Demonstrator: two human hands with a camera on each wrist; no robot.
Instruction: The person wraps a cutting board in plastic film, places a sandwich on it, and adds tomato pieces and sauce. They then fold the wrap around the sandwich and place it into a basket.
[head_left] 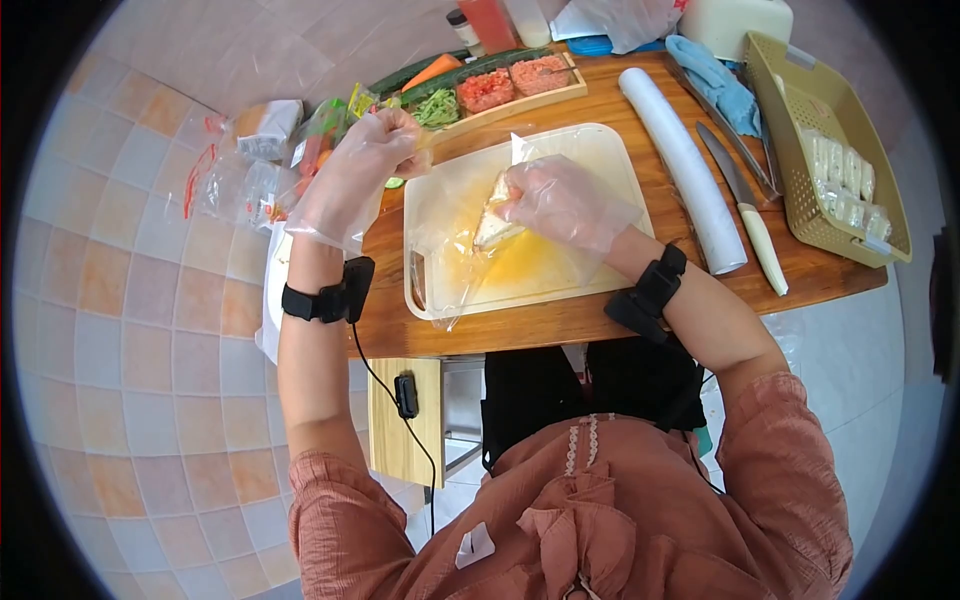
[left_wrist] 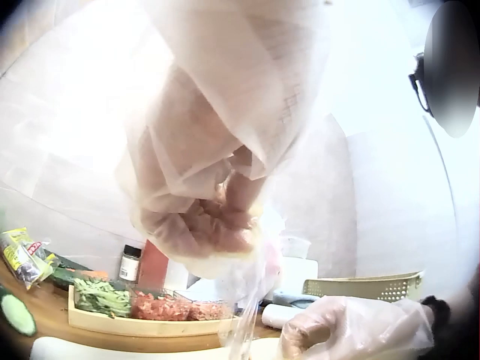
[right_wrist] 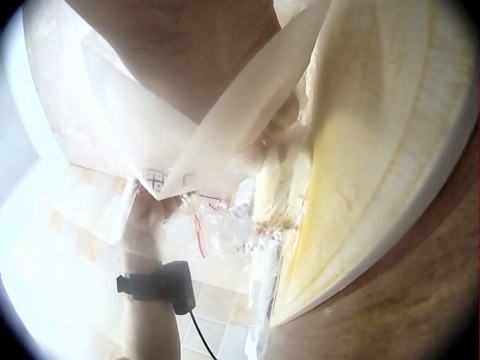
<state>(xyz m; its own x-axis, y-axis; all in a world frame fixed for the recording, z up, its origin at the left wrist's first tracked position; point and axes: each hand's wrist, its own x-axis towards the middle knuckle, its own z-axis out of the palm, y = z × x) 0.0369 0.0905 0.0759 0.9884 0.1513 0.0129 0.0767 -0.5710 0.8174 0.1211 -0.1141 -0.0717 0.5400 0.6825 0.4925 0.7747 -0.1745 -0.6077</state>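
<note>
A triangular sandwich half [head_left: 492,224] stands on the cream cutting board [head_left: 610,170], and its pale layers [right_wrist: 281,187] show in the right wrist view. My right hand [head_left: 565,200], in a clear plastic glove, grips it from the right. The left hand [head_left: 365,165], gloved too, is raised over the left side of the board with its fingers curled. From those fingers a strip of clear plastic film [left_wrist: 251,307] hangs down in the left wrist view. More film lies rumpled on the board's left part, around the sandwich. Yellow stains mark the board.
Behind the board stands a wooden tray [head_left: 455,132] with shredded cucumber [head_left: 437,108] and pink minced filling [head_left: 487,90]. To the right lie a white film roll [head_left: 690,170], a knife [head_left: 745,205] and a basket [head_left: 800,110] of wrapped pieces. Plastic bags [head_left: 250,185] sit at left.
</note>
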